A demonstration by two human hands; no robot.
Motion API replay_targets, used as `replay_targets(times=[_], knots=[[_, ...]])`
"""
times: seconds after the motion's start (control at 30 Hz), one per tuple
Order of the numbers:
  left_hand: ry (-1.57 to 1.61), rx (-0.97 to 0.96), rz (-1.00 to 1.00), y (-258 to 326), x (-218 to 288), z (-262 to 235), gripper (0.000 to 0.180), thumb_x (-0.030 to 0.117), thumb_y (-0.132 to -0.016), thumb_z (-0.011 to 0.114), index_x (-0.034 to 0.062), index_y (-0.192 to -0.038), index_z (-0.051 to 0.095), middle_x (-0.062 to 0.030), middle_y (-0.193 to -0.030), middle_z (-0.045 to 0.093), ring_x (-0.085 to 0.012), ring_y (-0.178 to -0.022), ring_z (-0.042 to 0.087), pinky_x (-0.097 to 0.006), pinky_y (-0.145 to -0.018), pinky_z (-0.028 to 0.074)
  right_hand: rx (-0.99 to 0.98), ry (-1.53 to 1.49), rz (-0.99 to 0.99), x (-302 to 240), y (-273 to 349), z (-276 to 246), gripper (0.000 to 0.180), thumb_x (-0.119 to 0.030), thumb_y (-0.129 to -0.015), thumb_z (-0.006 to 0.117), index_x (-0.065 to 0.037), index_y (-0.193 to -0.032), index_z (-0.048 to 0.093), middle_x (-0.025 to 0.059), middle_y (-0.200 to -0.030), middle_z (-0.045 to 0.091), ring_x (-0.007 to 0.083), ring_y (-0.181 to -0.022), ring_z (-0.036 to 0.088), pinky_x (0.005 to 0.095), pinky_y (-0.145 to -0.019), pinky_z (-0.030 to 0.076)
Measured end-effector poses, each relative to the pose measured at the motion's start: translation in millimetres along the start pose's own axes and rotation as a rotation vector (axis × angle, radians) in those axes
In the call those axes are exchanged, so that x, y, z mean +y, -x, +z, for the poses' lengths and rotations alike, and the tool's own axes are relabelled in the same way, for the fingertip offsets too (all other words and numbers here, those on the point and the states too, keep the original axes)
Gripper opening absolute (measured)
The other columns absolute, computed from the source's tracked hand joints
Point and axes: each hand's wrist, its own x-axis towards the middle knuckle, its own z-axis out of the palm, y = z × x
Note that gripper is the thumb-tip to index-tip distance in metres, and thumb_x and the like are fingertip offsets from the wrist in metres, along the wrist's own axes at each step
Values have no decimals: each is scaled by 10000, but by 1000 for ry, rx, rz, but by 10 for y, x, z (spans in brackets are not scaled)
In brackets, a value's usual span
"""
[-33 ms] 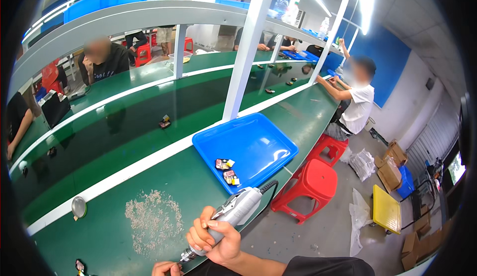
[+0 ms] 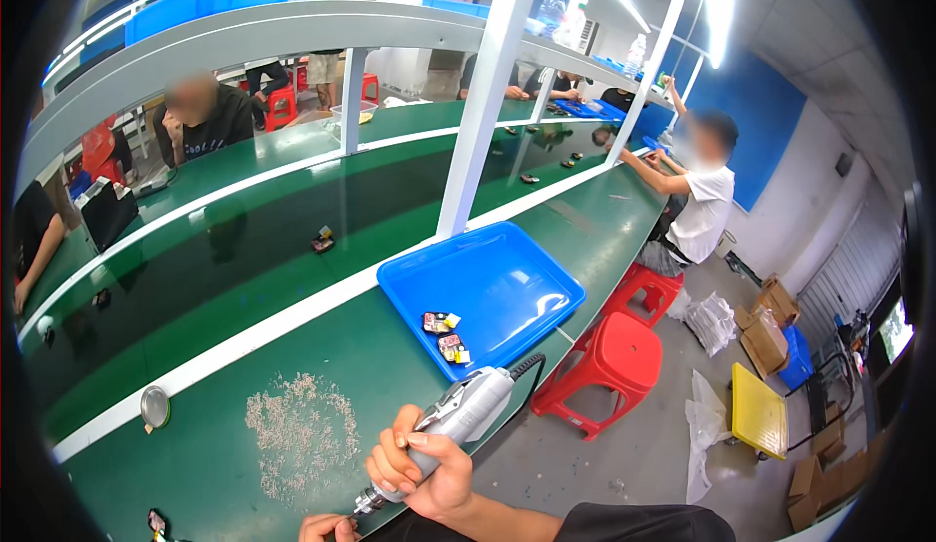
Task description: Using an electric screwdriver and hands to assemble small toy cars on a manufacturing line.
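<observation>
My right hand (image 2: 424,469) is wrapped round a grey electric screwdriver (image 2: 470,406), which slants with its metal chuck low and its black cable trailing from the top end. At the lower edge my left hand (image 2: 329,528) has its fingertips pinched together at the driver's tip; whatever they hold is too small or hidden to name. Left of the driver, many tiny screws (image 2: 302,435) lie spread on the green bench (image 2: 205,464). Beyond the driver stands a blue tray (image 2: 487,284) with two small dark parts (image 2: 450,349) bearing yellow-and-white pieces in its near left corner.
A round metal lid (image 2: 155,407) and a small dark part (image 2: 157,522) lie on the bench's left. Small parts (image 2: 323,240) sit on the dark green belt (image 2: 390,186). A white post (image 2: 487,103) rises behind the tray. Red stools (image 2: 619,357) and a seated co-worker (image 2: 707,201) are to the right.
</observation>
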Motion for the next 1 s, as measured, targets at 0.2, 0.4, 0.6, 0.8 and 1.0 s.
replay_targets(times=[0.2,0.4,0.6,0.8,1.0], knots=[[141,6,-98,62,-33,6,46,-8,-903,581,-41,-875,598,-59,-788,599,-99,-617,536,-229,-567,453,-3,-46,15,-16,10,-60,108,-177,-901,455,-77,-879,487,-6,-548,376,107,-467,367,285,-559,355],[329,-28,-231,47,-59,19,76,23,-921,576,-44,-890,598,-65,-769,603,-109,-616,548,-238,-578,471,-4,-70,23,-36,17,-110,91,-172,-899,469,-85,-890,496,5,-554,383,114,-469,370,285,-558,357],[413,-41,-318,-8,-52,18,85,29,-917,585,-39,-870,605,-64,-743,613,-103,-616,562,-237,-569,473,28,-45,35,-24,-44,-112,94,-187,-884,481,-98,-882,512,5,-539,377,117,-460,329,305,-552,342],[-125,84,178,-60,7,52,21,-40,-826,622,-30,-810,613,-137,-715,608,-230,-566,576,-295,-528,455,114,54,-57,15,-50,-117,97,-200,-865,471,-105,-863,492,-11,-502,339,111,-423,318,288,-444,328],[-11,-23,58,39,-237,97,60,15,-822,641,-27,-803,603,-156,-715,588,-315,-610,580,-363,-557,458,106,-19,-78,-59,-6,-121,96,-145,-888,498,-55,-855,487,-25,-539,319,78,-439,303,230,-463,315]])
